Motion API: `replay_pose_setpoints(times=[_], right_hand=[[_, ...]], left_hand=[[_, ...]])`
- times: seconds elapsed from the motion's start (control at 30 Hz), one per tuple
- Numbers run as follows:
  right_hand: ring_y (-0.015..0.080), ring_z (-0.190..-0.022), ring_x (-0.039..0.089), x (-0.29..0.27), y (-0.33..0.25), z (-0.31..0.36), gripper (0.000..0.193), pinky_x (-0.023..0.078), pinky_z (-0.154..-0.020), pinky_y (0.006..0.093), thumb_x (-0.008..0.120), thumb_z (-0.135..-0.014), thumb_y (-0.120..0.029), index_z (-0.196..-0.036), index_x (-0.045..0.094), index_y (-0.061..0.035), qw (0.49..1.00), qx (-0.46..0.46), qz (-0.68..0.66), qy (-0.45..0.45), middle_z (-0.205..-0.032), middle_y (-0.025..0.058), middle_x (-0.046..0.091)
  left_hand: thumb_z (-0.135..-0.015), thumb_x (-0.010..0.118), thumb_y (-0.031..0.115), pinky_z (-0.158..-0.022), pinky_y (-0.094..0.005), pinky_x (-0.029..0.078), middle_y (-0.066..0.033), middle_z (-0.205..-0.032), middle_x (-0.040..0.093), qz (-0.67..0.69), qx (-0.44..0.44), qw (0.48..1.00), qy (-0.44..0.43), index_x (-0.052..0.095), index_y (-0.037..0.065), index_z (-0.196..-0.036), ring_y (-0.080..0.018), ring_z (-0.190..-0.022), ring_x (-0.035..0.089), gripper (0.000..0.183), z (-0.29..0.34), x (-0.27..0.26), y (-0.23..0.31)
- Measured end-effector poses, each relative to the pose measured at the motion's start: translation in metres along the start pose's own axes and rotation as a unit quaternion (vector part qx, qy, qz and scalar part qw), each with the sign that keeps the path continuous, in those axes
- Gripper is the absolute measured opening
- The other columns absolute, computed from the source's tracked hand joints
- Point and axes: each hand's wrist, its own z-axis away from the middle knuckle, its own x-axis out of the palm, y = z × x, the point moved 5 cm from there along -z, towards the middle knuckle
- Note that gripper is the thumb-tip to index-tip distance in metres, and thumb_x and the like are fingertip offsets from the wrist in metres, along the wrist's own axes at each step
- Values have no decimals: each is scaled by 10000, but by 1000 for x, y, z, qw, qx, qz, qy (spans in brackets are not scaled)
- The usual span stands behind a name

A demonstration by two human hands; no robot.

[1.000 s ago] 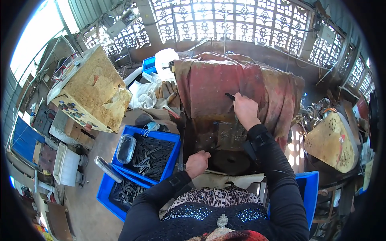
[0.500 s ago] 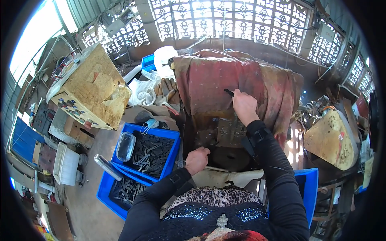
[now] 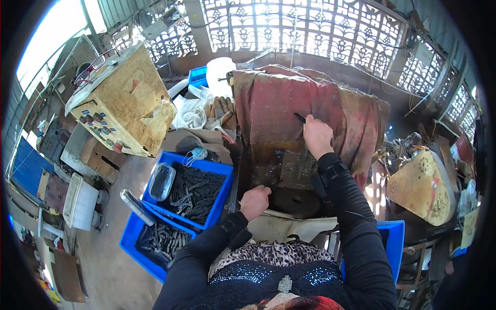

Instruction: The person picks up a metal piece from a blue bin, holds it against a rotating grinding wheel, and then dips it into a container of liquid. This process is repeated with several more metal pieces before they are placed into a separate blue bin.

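Note:
My right hand (image 3: 318, 136) is closed on a small dark strip (image 3: 299, 118), whose end sticks out to the left in front of the red cloth cover (image 3: 289, 103). My left hand (image 3: 255, 201) is closed at the near left edge of the machine's dark wet basin (image 3: 261, 165). Whatever its fingers pinch is too small to make out. Just beyond those fingers lies a dark round disc (image 3: 295, 202), low in the basin.
Two blue crates with many dark metal strips (image 3: 196, 194) stand at my left, bearing a clear plastic tub (image 3: 162, 182) and a silver flask (image 3: 137, 207). A stained control box (image 3: 124, 98) rises beyond. Another blue crate (image 3: 395, 248) stands at my right.
The view has shifted slightly. The strip in my right hand now tilts more, its free end pointing up and left. My left hand has turned a little and stays near the basin's edge.

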Motion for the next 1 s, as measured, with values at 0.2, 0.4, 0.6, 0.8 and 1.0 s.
replay_pose_setpoints(times=[0.2,0.4,0.6,0.8,1.0], right_hand=[[341,-656,691,4,1,-3,144,555,-578,466,537,-904,-192,-854,590,-68,1000,10,-5,-20,-720,150,664],[367,-756,699,-2,-4,-4,149,557,-656,487,494,-906,-144,-903,606,-47,996,39,-15,-78,-808,183,680],[381,-794,698,-3,-3,-2,171,553,-679,495,470,-917,-144,-937,605,-42,995,48,-16,-87,-846,197,684],[389,-815,697,-2,-6,-4,182,550,-692,504,462,-921,-149,-953,603,-38,993,59,-12,-97,-867,201,688],[384,-812,697,-4,-4,-5,189,550,-687,500,475,-930,-184,-947,609,-53,993,68,-13,-91,-843,191,692]], left_hand=[[-815,557,73,-692,-438,527,-120,-819,623,-2,6,1000,6,671,90,-878,-319,-800,643,131,0,1,-1],[-808,554,66,-690,-440,523,-128,-816,624,3,13,1000,14,664,86,-866,-326,-799,641,126,1,2,-3],[-806,535,70,-691,-447,518,-137,-799,618,2,10,1000,11,647,83,-832,-338,-802,639,115,2,1,-1],[-796,537,72,-703,-449,517,-140,-790,610,6,8,1000,19,636,80,-812,-336,-814,637,101,2,-1,-1],[-785,543,66,-709,-451,515,-140,-794,613,3,8,1000,13,644,78,-817,-334,-818,637,107,-1,0,-1]])
